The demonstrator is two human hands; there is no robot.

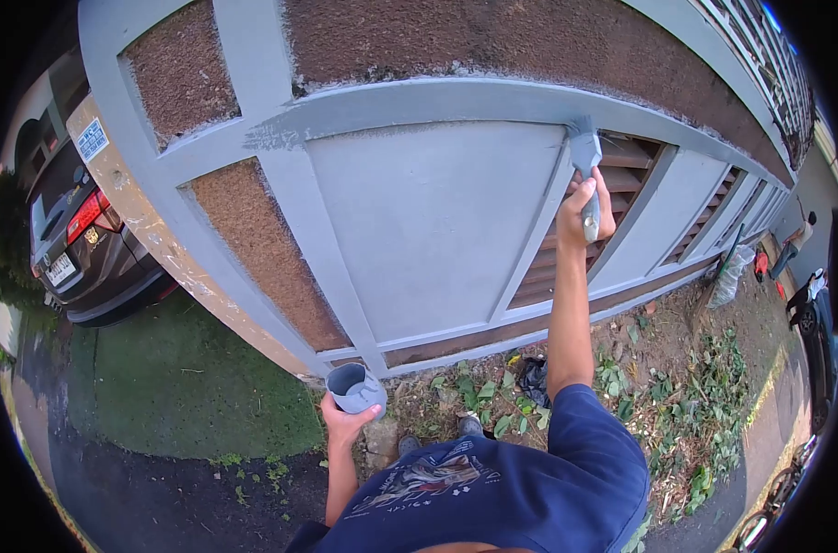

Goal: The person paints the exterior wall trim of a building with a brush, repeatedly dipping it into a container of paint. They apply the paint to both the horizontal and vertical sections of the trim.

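Note:
My right hand [588, 210] is closed around the handle of a paintbrush [586, 152], raised at arm's length. The bristles touch the grey horizontal rail of the wall [437, 103], near the top corner of a slatted vent [621, 175]. Darker, wet-looking grey paint shows along this rail, with a streaky end at its left. Low on the left, my left hand [350, 419] grips a paint container [355, 389], grey and smeared with paint. Its opening faces up, but the paint level inside is hard to make out.
Rough brown panels [267, 249] are set between the grey frames. A dark car [92, 240] is parked at left beside green ground. Leaves and cut plants [695, 415] litter the soil at right. A black plastic bag [534, 380] lies near my feet. Another person [795, 241] stands far right.

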